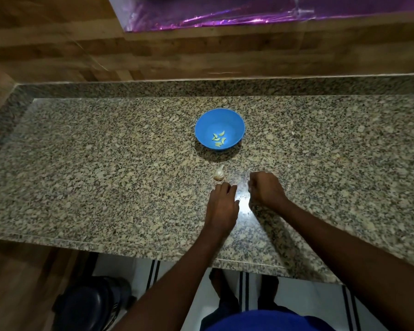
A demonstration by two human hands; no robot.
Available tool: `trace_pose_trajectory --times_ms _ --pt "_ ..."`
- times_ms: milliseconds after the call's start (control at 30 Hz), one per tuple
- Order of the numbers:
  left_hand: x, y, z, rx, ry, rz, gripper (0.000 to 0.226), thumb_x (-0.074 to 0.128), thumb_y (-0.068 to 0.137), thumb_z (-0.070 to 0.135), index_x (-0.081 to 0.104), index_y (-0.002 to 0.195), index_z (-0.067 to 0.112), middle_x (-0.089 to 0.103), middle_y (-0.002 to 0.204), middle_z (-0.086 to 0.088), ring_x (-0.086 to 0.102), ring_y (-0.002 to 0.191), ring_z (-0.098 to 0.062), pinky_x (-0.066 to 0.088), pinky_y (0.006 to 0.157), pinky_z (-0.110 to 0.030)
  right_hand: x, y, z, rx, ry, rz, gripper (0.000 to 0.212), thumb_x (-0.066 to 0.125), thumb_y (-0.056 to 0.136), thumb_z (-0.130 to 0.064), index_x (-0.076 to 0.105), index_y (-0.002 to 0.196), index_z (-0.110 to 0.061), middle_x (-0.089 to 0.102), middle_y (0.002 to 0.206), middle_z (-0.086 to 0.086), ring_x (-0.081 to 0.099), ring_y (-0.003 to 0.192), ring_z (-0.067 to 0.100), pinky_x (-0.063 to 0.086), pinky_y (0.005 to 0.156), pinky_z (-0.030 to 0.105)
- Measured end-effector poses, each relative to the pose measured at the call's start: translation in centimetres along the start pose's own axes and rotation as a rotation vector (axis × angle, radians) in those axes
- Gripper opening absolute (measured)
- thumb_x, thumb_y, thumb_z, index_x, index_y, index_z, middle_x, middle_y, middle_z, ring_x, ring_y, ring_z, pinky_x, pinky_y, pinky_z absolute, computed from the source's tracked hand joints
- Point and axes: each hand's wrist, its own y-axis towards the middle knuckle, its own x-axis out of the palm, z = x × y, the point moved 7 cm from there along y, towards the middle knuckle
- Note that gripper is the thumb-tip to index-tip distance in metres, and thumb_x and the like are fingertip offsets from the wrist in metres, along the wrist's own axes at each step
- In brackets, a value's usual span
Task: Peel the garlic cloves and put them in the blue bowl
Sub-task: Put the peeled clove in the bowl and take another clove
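blue bowl (219,128) sits on the granite table (105,163), several peeled cloves (218,139) already inside. garlic bulb (219,174) lies just nearer than the bowl. left hand (221,206) nearer still, fingertips close to the bulb, fingers look relaxed, holding nothing. right hand (264,187), right of the bulb, is curled; contents not visible. judgement: next clove needed; steady the bulb, pry one clove off at the root end.
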Motion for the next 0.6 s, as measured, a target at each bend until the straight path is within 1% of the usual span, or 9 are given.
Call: trace_pose_trajectory --times_ms 67,133,200,267,333,400,500,533,600 --pt "0.3 -0.5 0.1 0.004 -0.001 -0.020 0.046 0.064 0.089 0.027 0.055 0.130 0.010 0.056 0.120 -0.010 0.050 0.105 -0.029 0.045 0.087 -0.043 -0.5 -0.2 1.4 0.068 0.203 -0.021 0.017 0.073 0.078 -0.011 0.067 0.064 -0.017 0.066 0.057 -0.005 0.066 0.057 0.012 0.048 0.055 0.023" --pt "0.5 -0.8 0.0 0.009 -0.006 -0.019 0.050 0.065 0.088 0.028 0.054 0.133 0.008 0.056 0.124 -0.011 0.051 0.109 -0.030 0.045 0.090 -0.043 -0.6 -0.3 2.1 0.113 0.296 -0.047 0.017 0.072 0.081 -0.005 0.073 0.067 -0.015 0.070 0.057 -0.002 0.069 0.055 0.009 0.055 0.056 0.023" --pt "0.5 -1.1 0.0 0.012 -0.002 -0.018 0.052 0.065 0.089 0.029 0.054 0.134 0.008 0.055 0.127 -0.012 0.050 0.113 -0.029 0.044 0.093 -0.043 -0.6 0.0 2.5 0.125 0.286 -0.067 0.018 0.069 0.082 -0.005 0.074 0.068 -0.015 0.072 0.059 -0.002 0.071 0.057 0.008 0.059 0.062 0.026" --pt "0.5 -1.2 0.0 0.018 0.014 -0.024 0.052 0.064 0.089 0.031 0.053 0.135 0.008 0.055 0.130 -0.011 0.051 0.116 -0.030 0.044 0.095 -0.043 -0.6 0.5 2.9 0.159 0.219 -0.095 0.015 0.070 0.080 -0.009 0.073 0.067 -0.015 0.072 0.061 -0.005 0.070 0.060 0.003 0.056 0.064 0.019" --pt "0.6 -1.3 -0.1 0.012 0.030 -0.028 0.053 0.063 0.090 0.033 0.053 0.137 0.010 0.054 0.135 -0.012 0.049 0.120 -0.030 0.043 0.098 -0.044 -0.7 1.0 3.2 0.183 0.184 -0.127 0.010 0.070 0.077 -0.010 0.072 0.068 -0.012 0.072 0.062 -0.007 0.069 0.062 0.003 0.051 0.060 0.014" --pt "0.6 -1.3 -0.4 0.001 0.028 -0.025 0.054 0.062 0.090 0.034 0.052 0.138 0.011 0.052 0.140 -0.013 0.048 0.123 -0.030 0.042 0.100 -0.045 -0.6 1.2 3.1 0.153 0.155 -0.141 0.009 0.068 0.076 -0.009 0.071 0.068 -0.010 0.072 0.064 -0.006 0.068 0.063 0.005 0.049 0.057 0.013" --pt "0.6 -1.3 -0.4 0.003 0.026 -0.011 0.054 0.063 0.090 0.033 0.052 0.138 0.011 0.051 0.142 -0.014 0.048 0.125 -0.032 0.042 0.100 -0.045 -0.6 1.4 2.8 0.082 0.084 -0.104 0.016 0.063 0.078 -0.010 0.067 0.063 -0.009 0.071 0.068 0.006 0.067 0.067 0.020 0.050 0.063 0.027" --pt "0.6 -1.4 -0.4 0.003 0.027 -0.008 0.054 0.064 0.090 0.032 0.052 0.138 0.010 0.051 0.142 -0.014 0.048 0.125 -0.032 0.042 0.100 -0.045 -0.7 1.5 2.6 0.061 0.067 -0.090 0.019 0.062 0.079 -0.009 0.064 0.060 -0.009 0.069 0.066 0.008 0.066 0.067 0.024 0.050 0.064 0.030" --pt "0.5 -1.4 -0.3 -0.003 0.032 -0.004 0.054 0.064 0.090 0.032 0.051 0.139 0.011 0.051 0.142 -0.013 0.048 0.126 -0.031 0.041 0.100 -0.045 -0.9 1.5 1.9 0.019 0.030 -0.071 0.028 0.060 0.080 -0.007 0.055 0.053 -0.013 0.060 0.057 0.007 0.059 0.060 0.027 0.043 0.059 0.031"
